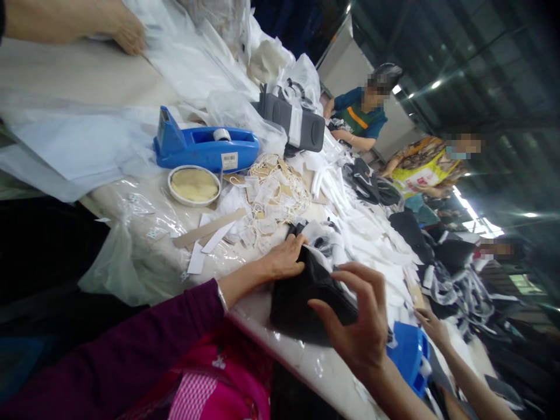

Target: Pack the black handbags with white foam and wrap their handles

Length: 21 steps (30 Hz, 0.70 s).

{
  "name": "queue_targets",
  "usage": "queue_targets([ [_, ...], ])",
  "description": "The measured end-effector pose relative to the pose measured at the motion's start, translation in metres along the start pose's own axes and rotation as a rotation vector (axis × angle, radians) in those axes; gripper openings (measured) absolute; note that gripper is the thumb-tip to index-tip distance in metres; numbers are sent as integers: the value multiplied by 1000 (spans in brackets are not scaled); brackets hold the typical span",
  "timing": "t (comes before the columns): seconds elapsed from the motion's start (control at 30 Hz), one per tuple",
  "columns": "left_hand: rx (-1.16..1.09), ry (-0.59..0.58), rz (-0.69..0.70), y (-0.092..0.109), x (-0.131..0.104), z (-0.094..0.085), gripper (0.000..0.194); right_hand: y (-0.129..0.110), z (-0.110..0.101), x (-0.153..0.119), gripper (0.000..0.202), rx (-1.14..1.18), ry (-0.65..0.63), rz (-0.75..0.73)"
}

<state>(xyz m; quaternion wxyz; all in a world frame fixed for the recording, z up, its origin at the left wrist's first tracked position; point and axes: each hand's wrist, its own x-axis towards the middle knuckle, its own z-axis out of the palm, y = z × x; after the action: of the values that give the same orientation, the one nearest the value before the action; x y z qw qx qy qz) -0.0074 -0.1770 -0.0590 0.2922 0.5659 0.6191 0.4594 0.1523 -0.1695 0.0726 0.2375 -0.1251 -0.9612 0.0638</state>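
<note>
A black bag (pixel 301 303) lies at the table's near edge, with white wrapping showing at its opening. My left hand (pixel 284 259) is closed on the bag's upper left edge. Over the bag's right side is my right hand (pixel 359 315), its thumb and fingers spread apart and nothing between them; the fingertips are close to the bag's edge. Beyond the bag lies a heap of tags with white strings (pixel 275 201). Strips of card (pixel 214 227) rest left of the heap.
A blue tape dispenser (pixel 205 146) stands behind a round dish (pixel 195 185). A second blue dispenser (pixel 409 356) is at the lower right, near another person's hand (pixel 431 326). Another hand (pixel 130 35) presses plastic sheets at upper left. Other people work along the table.
</note>
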Motion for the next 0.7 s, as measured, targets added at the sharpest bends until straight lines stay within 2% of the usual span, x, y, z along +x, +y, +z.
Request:
queue_targets([
  [0.03, -6, 2, -5, 1, -1, 1, 44, 4, -4, -5, 43, -46, 65, 76],
  [0.07, -15, 7, -7, 2, -2, 3, 47, 9, -6, -12, 48, -77, 73, 139],
  [0.13, -43, 34, -5, 3, -4, 8, 53, 15, -8, -25, 50, -87, -31, 224],
  [0.2, -82, 70, 9, 3, -8, 14, 60, 17, -5, -37, 45, -78, -150, 230],
  [0.3, -174, 113, 34, 4, -14, 23, 57, 12, 1, -48, 39, -83, -143, 187],
  [0.37, -227, 128, 49, 6, -17, 26, 50, 7, 4, -48, 41, -113, -144, 189],
  [0.53, -246, 142, 21, 10, -16, 28, 41, -4, 1, -35, 56, -258, -261, 160],
  [0.6, -241, 153, -7, 12, -14, 28, 38, -4, 0, -29, 55, -292, -292, 147],
  [0.7, -212, 193, -20, 13, -10, 27, 26, -4, 0, -22, 42, -291, -363, 134],
])
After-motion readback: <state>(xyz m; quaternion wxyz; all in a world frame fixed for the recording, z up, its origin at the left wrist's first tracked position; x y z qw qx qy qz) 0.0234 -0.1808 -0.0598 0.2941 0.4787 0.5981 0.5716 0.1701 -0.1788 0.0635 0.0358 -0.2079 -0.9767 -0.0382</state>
